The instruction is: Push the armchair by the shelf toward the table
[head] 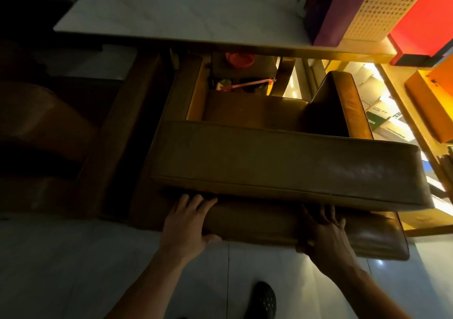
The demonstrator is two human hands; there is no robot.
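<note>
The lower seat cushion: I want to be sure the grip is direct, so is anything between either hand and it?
Nothing visible. The left hand and right hand both grip the lower seat cushion at its front edge, fingers on top, thumbs below. The upper cushion lies on it and hides the fingertips.

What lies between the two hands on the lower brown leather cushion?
Only bare cushion front: head view shows left hand and right hand gripping the lower brown leather cushion.

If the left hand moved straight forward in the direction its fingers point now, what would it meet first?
Probably the upper brown cushion: the left hand grips the lower cushion, its fingertips already at the gap under the upper one. Depth there is dark and unclear.
</note>
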